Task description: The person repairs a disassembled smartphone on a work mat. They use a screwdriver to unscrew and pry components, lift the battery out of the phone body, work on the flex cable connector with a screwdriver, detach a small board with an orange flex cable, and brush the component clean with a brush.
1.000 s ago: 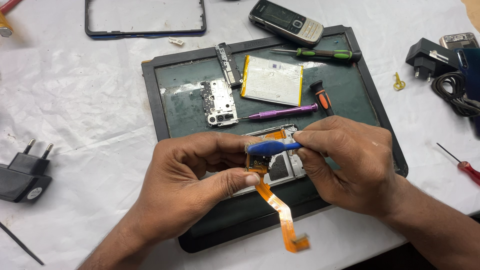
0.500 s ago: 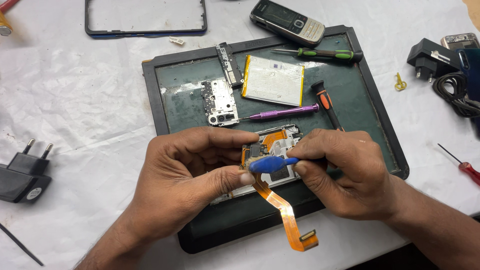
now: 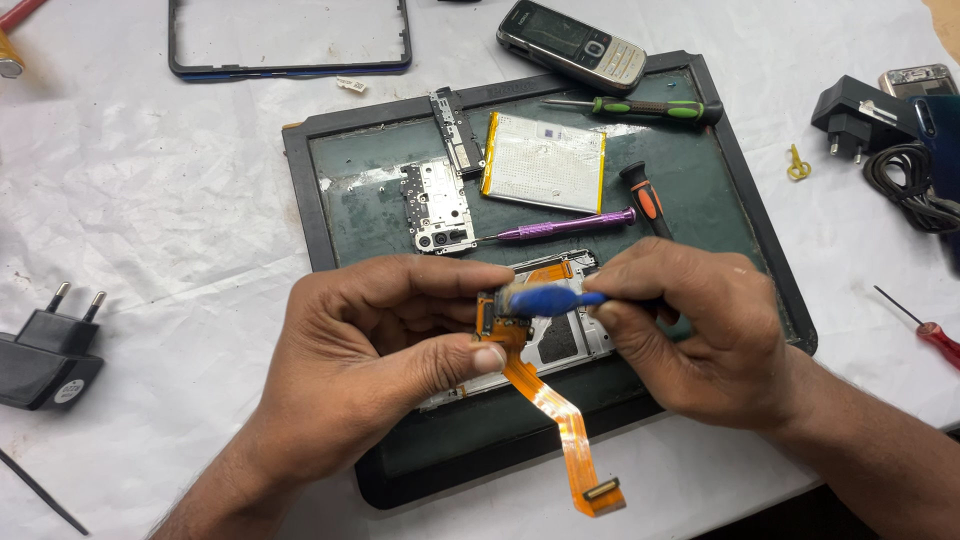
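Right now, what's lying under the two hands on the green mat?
Under the left hand and right hand lies a silver phone frame on the green mat. The hands cover most of it, so its edges and lower end cannot be seen.

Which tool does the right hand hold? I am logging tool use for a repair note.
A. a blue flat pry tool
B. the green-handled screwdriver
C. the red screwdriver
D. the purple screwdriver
A: the right hand grips a blue pry tool, its tip at the orange flex cable pinched by the left hand.
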